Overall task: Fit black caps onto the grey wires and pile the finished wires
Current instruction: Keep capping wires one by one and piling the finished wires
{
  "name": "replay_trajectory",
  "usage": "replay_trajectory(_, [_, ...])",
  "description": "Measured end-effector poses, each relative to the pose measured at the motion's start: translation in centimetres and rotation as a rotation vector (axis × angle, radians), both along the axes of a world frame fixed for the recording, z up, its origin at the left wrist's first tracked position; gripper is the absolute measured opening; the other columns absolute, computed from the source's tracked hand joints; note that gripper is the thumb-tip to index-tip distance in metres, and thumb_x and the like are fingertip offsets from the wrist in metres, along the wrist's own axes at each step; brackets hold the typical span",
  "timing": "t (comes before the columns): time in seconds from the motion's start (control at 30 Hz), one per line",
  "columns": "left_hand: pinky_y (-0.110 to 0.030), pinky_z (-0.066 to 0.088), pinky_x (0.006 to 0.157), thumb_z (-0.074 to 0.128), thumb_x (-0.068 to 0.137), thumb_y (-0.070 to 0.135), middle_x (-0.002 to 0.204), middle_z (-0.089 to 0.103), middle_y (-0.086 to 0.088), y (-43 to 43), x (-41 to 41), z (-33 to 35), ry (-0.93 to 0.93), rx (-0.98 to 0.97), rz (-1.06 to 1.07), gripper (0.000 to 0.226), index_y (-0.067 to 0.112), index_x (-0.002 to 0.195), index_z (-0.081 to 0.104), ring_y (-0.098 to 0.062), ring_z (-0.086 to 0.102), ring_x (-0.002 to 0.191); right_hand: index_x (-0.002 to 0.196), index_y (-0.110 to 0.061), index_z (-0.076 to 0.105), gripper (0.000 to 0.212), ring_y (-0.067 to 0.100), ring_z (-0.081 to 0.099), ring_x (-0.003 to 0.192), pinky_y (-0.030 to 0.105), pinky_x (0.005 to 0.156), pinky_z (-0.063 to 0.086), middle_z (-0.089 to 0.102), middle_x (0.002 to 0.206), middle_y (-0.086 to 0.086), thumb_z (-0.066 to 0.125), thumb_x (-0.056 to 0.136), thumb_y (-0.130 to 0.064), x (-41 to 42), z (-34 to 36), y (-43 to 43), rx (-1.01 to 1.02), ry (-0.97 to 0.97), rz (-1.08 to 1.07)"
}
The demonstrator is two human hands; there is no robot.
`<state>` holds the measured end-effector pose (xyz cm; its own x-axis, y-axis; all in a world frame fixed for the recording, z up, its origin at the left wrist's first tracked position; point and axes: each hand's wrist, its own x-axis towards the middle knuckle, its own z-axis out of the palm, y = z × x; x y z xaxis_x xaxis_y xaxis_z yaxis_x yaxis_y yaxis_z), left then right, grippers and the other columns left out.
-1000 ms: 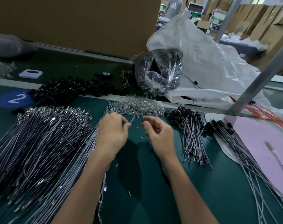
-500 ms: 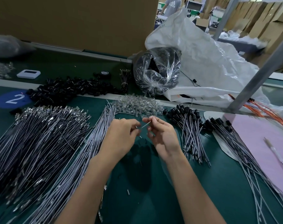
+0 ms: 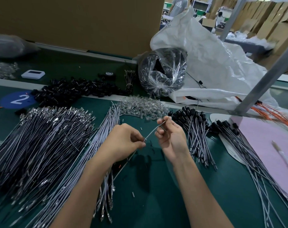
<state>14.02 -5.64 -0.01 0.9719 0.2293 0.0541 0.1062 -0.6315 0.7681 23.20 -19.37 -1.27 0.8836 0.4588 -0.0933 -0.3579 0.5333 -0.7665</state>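
The green worktop [image 3: 156, 195] fills most of your view, with a big white sack [image 3: 214, 63] slumped at its far right. To your left lies the broad heap of uncapped grey wires [image 3: 41, 145], and a narrower bundle of paler wires [image 3: 94, 153] runs just beside your left forearm. A pink sheet [image 3: 271, 145] lies at the right edge. Behind it all sits a clear bag [image 3: 163, 71] stuffed with dark parts, and to its left is the loose pile of black caps [image 3: 74, 91], well apart from both of your hands. The finished wires [image 3: 194, 129], black caps at their far ends, lie fanned just right of your right wrist. A small heap of clear pieces [image 3: 140, 106] sits beyond your fingertips.

Your left hand [image 3: 122, 143] is curled, its thumb and forefinger pinching the lower end of a single wire [image 3: 154, 130]. Your right hand [image 3: 171, 139], palm turned towards you, pinches the upper end between its fingertips. The wire slants up from left to right between the two hands, lifted off the worktop. Whether a cap sits on it cannot be told.
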Motion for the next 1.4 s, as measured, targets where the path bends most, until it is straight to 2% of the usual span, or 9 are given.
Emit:
replay_trajectory(0.13, [-0.014, 0.051, 0.064, 0.077, 0.084, 0.018, 0.063, 0.071, 0.012, 0.1, -0.4, 0.1, 0.006, -0.123, -0.008, 0.017, 0.028, 0.07, 0.074, 0.001, 0.066, 0.061, 0.097, -0.004, 0.064, 0.023, 0.005, 0.053, 0.054, 0.016, 0.05, 0.047, 0.068, 0.076, 0.003, 0.054, 0.087, -0.023, -0.2, 0.0, 0.1, -0.025, -0.095, 0.047])
replay_trajectory(0.3, [-0.022, 0.051, 0.06, 0.072, 0.088, 0.016, 0.068, 0.074, -0.001, -0.1, -1.4, -0.3, 0.082, -0.294, -0.092, 0.002, 0.015, 0.086, 0.073, -0.013, 0.067, 0.061, 0.08, -0.01, 0.076, 0.018, 0.005, 0.053, 0.051, 0.014, 0.048, 0.044, 0.068, 0.071, 0.004, 0.058, 0.083, -0.011, -0.4, 0.1, 0.1, -0.058, -0.179, 0.029])
replay_trajectory(0.83, [-0.015, 0.051, 0.066, 0.08, 0.08, 0.019, 0.076, 0.074, 0.009, 2.7, -6.8, 0.7, 0.351, -0.09, -0.455, 0.015, 0.033, 0.075, 0.078, -0.004, 0.067, 0.07, 0.076, -0.002, 0.072, 0.023, 0.005, 0.062, 0.052, 0.012, 0.054, 0.052, 0.069, 0.071, 0.005, 0.055, 0.088, -0.012, 0.6, 2.6, -4.0, 0.703, 0.104, -0.181])
replay_trajectory(0.97, [-0.016, 0.05, 0.072, 0.079, 0.08, 0.019, 0.081, 0.072, 0.009, 3.5, -7.3, 0.5, 0.338, -0.105, -0.497, 0.016, 0.035, 0.08, 0.078, -0.006, 0.067, 0.079, 0.079, 0.003, 0.069, 0.027, 0.012, 0.063, 0.048, 0.016, 0.051, 0.054, 0.068, 0.067, 0.01, 0.052, 0.098, -0.002, 1.0, 4.0, -5.8, 0.866, 0.068, -0.195])
replay_trajectory(1.1, [-0.021, 0.053, 0.08, 0.078, 0.082, 0.021, 0.082, 0.073, 0.011, 3.9, -7.4, 0.3, 0.331, -0.111, -0.504, 0.012, 0.033, 0.083, 0.078, -0.008, 0.068, 0.084, 0.092, 0.009, 0.064, 0.01, 0.021, 0.058, 0.043, 0.027, 0.04, 0.051, 0.064, 0.064, 0.019, 0.058, 0.086, 0.015, 1.5, 6.1, -8.3, 0.998, -0.06, -0.02])
replay_trajectory(1.17, [-0.017, 0.053, 0.077, 0.078, 0.083, 0.02, 0.084, 0.075, 0.01, 3.6, -7.4, 0.4, 0.238, -0.183, -0.417, 0.008, 0.027, 0.086, 0.078, -0.005, 0.069, 0.082, 0.092, 0.004, 0.067, 0.017, 0.014, 0.055, 0.043, 0.023, 0.04, 0.047, 0.064, 0.061, 0.011, 0.051, 0.097, 0.002, 2.1, 6.9, -8.9, 0.76, -0.128, -0.041])
replay_trajectory(1.27, [-0.013, 0.052, 0.068, 0.076, 0.081, 0.02, 0.077, 0.072, 0.017, 4.1, -7.2, 0.1, -0.048, -0.154, -0.01, 0.013, 0.033, 0.081, 0.075, 0.002, 0.066, 0.074, 0.077, -0.019, 0.075, 0.027, 0.002, 0.049, 0.047, 0.013, 0.046, 0.042, 0.058, 0.057, -0.008, 0.056, 0.096, -0.02, 2.1, 6.0, -8.5, 0.045, -0.287, -0.317])
replay_trajectory(1.33, [-0.019, 0.052, 0.066, 0.075, 0.083, 0.021, 0.075, 0.069, 0.016, 5.0, -6.9, 0.0, -0.111, 0.124, 0.344, 0.009, 0.03, 0.087, 0.074, -0.001, 0.063, 0.071, 0.078, -0.019, 0.074, 0.019, 0.002, 0.051, 0.05, 0.013, 0.049, 0.043, 0.059, 0.058, -0.008, 0.059, 0.088, -0.024, 1.5, 4.3, -7.6, -0.17, -0.315, -0.324])
replay_trajectory(1.4, [-0.032, 0.052, 0.07, 0.073, 0.087, 0.026, 0.09, 0.069, 0.004, 6.2, -6.4, -0.1, 0.031, 0.495, 0.566, 0.016, 0.022, 0.102, 0.073, -0.017, 0.062, 0.087, 0.086, -0.015, 0.069, 0.015, 0.003, 0.049, 0.05, 0.014, 0.049, 0.04, 0.06, 0.058, -0.007, 0.056, 0.089, -0.023, 1.2, 2.8, -6.4, -0.323, -0.353, -0.313])
